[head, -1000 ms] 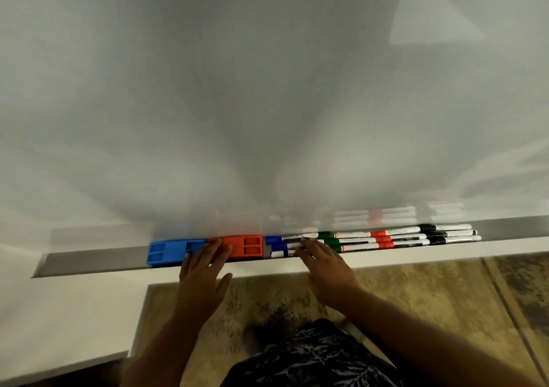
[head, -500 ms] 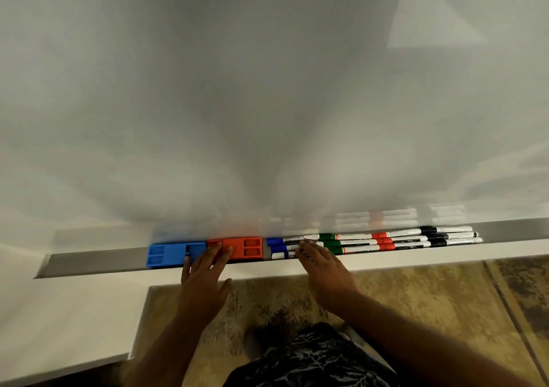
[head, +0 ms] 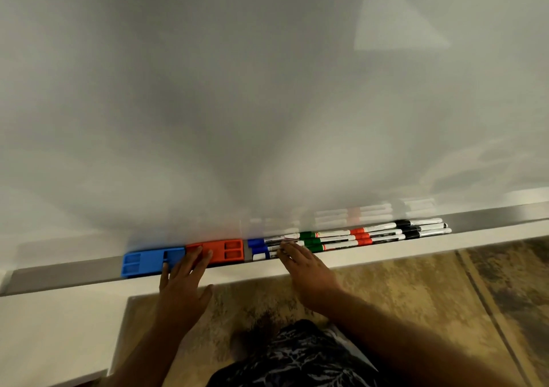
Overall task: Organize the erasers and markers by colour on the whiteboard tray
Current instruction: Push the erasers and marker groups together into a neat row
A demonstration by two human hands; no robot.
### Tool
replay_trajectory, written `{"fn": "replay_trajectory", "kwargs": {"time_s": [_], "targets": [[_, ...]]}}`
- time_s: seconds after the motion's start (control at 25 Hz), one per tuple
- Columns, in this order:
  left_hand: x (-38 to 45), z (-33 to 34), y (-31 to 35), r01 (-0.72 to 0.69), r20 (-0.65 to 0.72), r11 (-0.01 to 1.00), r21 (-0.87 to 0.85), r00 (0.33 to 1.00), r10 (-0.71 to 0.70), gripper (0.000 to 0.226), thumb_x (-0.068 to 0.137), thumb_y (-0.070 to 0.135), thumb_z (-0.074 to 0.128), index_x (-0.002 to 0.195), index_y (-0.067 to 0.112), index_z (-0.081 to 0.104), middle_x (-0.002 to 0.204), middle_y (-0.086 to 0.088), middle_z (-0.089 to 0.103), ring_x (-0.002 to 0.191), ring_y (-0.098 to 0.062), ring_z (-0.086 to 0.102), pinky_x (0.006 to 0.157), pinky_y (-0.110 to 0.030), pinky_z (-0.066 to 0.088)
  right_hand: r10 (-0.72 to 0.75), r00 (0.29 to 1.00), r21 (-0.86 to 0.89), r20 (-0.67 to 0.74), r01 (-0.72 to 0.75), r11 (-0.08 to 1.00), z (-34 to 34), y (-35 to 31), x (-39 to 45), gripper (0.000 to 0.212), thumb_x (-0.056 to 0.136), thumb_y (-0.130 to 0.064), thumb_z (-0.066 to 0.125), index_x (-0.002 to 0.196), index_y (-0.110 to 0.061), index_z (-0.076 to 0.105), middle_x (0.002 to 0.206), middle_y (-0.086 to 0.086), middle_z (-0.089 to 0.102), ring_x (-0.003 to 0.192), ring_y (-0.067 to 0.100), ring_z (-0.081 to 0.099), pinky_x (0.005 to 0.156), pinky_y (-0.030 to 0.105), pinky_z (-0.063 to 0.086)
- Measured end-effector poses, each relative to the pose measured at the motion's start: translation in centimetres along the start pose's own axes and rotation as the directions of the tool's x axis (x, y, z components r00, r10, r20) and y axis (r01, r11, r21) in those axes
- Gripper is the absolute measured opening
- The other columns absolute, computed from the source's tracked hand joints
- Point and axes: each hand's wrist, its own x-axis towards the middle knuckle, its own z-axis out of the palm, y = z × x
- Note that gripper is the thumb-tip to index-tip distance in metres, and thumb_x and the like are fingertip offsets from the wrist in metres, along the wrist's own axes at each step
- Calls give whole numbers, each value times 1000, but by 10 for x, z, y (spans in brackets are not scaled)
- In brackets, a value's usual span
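A grey tray (head: 65, 273) runs along the foot of the whiteboard. On it lie a blue eraser (head: 145, 262) and, touching its right end, a red eraser (head: 228, 250). Right of them the markers lie in rows: blue-capped markers (head: 257, 247), green-capped markers (head: 310, 239), red-capped markers (head: 361, 235) and black-capped markers (head: 411, 228). My left hand (head: 184, 288) rests flat with straight fingers on the seam between the two erasers. My right hand (head: 306, 271) touches the blue-capped markers with straight fingertips and hides part of their white barrels.
The whiteboard (head: 267, 89) fills the upper view. Below the tray lie a white ledge (head: 59, 327) at the left and a patterned brown floor (head: 416, 297). The tray's left and right ends hold nothing.
Both hands have stayed on the erasers and the blue-capped markers with only slight shifts. The row of items looks the same.
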Motion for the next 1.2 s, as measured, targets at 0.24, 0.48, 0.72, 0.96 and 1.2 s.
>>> {"fn": "replay_trajectory", "kwargs": {"time_s": [0.24,0.48,0.72,0.96,1.2], "targets": [[2,-8,27,-14,-97,997,-73,995,7,78,82,43,60,155,25,39,161,0,38,150,-26,30,124,-55,17,171,966,170,-193,-139,976,-32,20,-15,67,94,-24,66,155,-27,40,162,-2,40,148,21,37,120,41,38],[27,-6,109,-168,-81,964,-207,985,154,60,87,26,75,143,25,55,148,4,50,136,-22,47,111,-39,41,467,847,347,-255,-371,861,-63,106,-34,44,89,-17,69,133,-15,64,136,5,61,127,28,55,107,39,49],[51,15,225,-160,46,940,-303,982,183,65,92,37,68,152,29,44,158,9,38,145,-15,37,113,-33,40,764,579,529,-285,-569,629,-76,195,-71,38,86,-8,72,123,-7,70,129,13,63,124,36,55,106,43,48],[51,32,265,41,-68,945,-323,995,-66,64,86,31,77,144,19,52,151,-2,43,139,-24,43,112,-40,44,869,476,538,-134,-701,467,-85,273,-100,58,93,-21,69,145,0,51,151,19,46,140,39,40,116,44,36],[48,26,228,320,-161,726,-608,846,-508,39,83,11,78,120,9,65,119,-13,60,108,-32,58,98,-46,50,834,519,482,-190,-691,540,-83,311,-104,45,90,-23,69,130,-4,61,138,20,51,125,41,46,104,50,46]]}}
